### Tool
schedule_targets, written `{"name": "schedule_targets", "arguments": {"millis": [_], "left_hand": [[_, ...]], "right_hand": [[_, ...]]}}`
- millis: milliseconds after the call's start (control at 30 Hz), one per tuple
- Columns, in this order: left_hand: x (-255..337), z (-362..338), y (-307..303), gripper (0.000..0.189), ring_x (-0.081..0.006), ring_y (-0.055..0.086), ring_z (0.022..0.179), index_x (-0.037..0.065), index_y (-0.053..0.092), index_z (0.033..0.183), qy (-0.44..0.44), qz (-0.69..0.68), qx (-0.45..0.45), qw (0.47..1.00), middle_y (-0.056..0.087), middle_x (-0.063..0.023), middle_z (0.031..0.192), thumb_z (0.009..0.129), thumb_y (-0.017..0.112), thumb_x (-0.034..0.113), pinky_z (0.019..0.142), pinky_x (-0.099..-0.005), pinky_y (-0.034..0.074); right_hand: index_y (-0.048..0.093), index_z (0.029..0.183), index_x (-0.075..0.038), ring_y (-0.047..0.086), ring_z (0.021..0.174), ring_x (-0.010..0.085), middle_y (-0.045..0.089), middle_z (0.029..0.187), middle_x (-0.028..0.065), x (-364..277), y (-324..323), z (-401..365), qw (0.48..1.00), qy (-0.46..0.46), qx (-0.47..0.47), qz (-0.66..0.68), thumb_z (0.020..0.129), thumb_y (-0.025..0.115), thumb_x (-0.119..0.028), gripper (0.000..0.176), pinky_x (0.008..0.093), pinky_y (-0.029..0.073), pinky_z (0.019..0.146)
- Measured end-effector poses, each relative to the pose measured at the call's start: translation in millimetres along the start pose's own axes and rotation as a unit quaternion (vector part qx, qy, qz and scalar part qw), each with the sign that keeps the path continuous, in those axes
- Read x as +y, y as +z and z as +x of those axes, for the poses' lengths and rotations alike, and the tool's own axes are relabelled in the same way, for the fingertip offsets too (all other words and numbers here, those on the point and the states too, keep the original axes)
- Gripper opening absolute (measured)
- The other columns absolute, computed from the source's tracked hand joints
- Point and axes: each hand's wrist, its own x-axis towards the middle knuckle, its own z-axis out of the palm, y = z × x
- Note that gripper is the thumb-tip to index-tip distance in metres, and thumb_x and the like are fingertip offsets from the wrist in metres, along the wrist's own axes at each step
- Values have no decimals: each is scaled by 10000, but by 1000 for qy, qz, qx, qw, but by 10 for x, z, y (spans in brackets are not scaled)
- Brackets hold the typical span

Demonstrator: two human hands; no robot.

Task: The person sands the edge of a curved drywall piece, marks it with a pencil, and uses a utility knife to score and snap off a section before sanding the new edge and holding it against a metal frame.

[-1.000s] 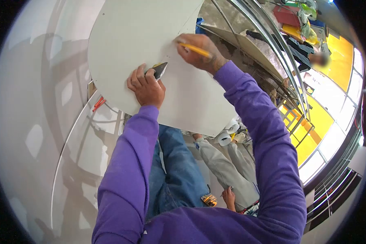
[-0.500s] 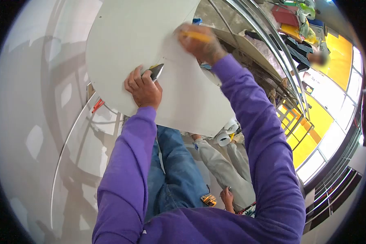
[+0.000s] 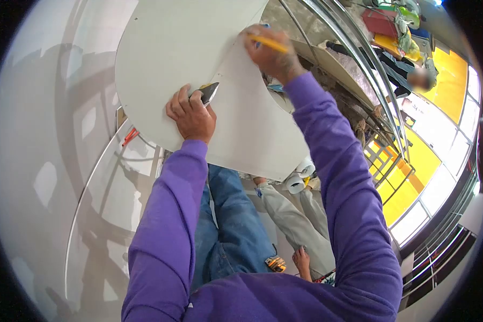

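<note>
My left hand (image 3: 192, 119) is on the white board (image 3: 161, 70), fingers closed around a pointed grey-and-silver tool (image 3: 210, 93) with a yellow part. The tool's tip points up and right, and my fingers cover much of its body. Higher up, near the board's right edge, my right hand (image 3: 276, 58) is smeared by motion. It grips a slim yellow stick (image 3: 270, 43), shaped like a pencil. A faint line runs across the board between the tool and the area by my right hand.
Metal rails (image 3: 354, 48) curve past the board's right side. Below it are white rolls (image 3: 296, 183) and another person's legs (image 3: 290, 214) and hand (image 3: 302, 262). A yellow tape measure (image 3: 276, 264) is at my waist. Someone else (image 3: 400, 70) is farther off. Red-handled pliers-like tool (image 3: 130, 136) lies left.
My right hand has shifted slightly right and up with the yellow stick. My left hand stays almost in place, the pointed tool still in it.
</note>
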Motion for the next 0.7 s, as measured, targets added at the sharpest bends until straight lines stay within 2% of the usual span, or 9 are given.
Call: {"name": "schedule_targets", "arguments": {"millis": [100, 167, 233, 333, 367, 467, 567, 667, 700], "left_hand": [[8, -2, -20, 458, -348, 455, 1300, 134, 488, 1187, -1, 9, -10, 1000, 519, -114, 1375, 807, 737, 73, 1094, -574, 330], [19, -23, -13, 456, -348, 455, 1301, 134, 485, 1186, -3, 11, -11, 1000, 519, -115, 1378, 811, 736, 72, 1096, -575, 328], [12, 2, 9, 453, -349, 456, 1300, 134, 483, 1186, -6, 14, -6, 1000, 519, -116, 1380, 814, 735, 72, 1096, -576, 326], [29, -25, -21, 447, -350, 456, 1299, 135, 481, 1185, -6, 7, -16, 1000, 519, -117, 1379, 820, 732, 74, 1095, -577, 325], [37, -18, -28, 443, -350, 455, 1299, 135, 482, 1184, -8, 5, -16, 1000, 518, -118, 1379, 822, 731, 74, 1095, -578, 325], [0, -3, -15, 438, -351, 455, 1299, 135, 483, 1183, -3, 8, -8, 1000, 517, -123, 1376, 825, 729, 75, 1097, -580, 322], [-1, -12, 10, 434, -350, 453, 1303, 132, 485, 1187, -3, 11, -3, 1000, 516, -126, 1376, 830, 726, 79, 1100, -581, 321], [1, -33, -9, 429, -351, 452, 1305, 129, 487, 1190, -2, 6, -12, 1000, 516, -126, 1375, 836, 726, 85, 1101, -581, 323], [-8, -18, -5, 427, -352, 452, 1305, 127, 488, 1190, -1, 6, -14, 1000, 517, -126, 1375, 838, 726, 88, 1100, -580, 325]], "right_hand": [[674, 983, -80, 723, 787, 314, 708, 883, 116, -103, 199, -179, 991, -108, -59, -45, 975, 609, -165, 107, 411, 586, 700], [673, 974, -85, 721, 776, 307, 706, 876, 117, 222, 136, -4, 997, -58, -14, 42, 961, 633, -176, 100, 408, 581, 689], [674, 950, -95, 712, 761, 284, 693, 855, 116, 286, -153, 172, 998, 67, 3, 12, 959, 644, -187, 97, 382, 571, 683], [660, 953, -98, 706, 763, 265, 684, 845, 108, 229, -71, 140, 997, 58, 38, -44, 964, 643, -178, 83, 358, 567, 699], [638, 959, -89, 699, 754, 267, 672, 823, 112, 253, 45, 31, 997, -49, 34, -46, 961, 651, -173, 85, 357, 559, 690], [636, 964, -87, 687, 740, 308, 674, 821, 117, 296, -54, 70, 981, -157, 14, -110, 967, 662, -193, 110, 371, 564, 695], [633, 944, -88, 692, 750, 314, 689, 841, 120, 474, -418, 455, 983, -20, 27, -181, 978, 640, -193, 111, 378, 568, 678], [639, 929, -91, 693, 716, 289, 700, 843, 116, 413, -140, 324, 970, 18, 33, -240, 996, 607, -182, 118, 377, 543, 612], [646, 934, -94, 680, 685, 262, 685, 813, 101, 452, -92, 304, 984, -28, 47, -168, 1004, 589, -173, 120, 374, 514, 568]]}}
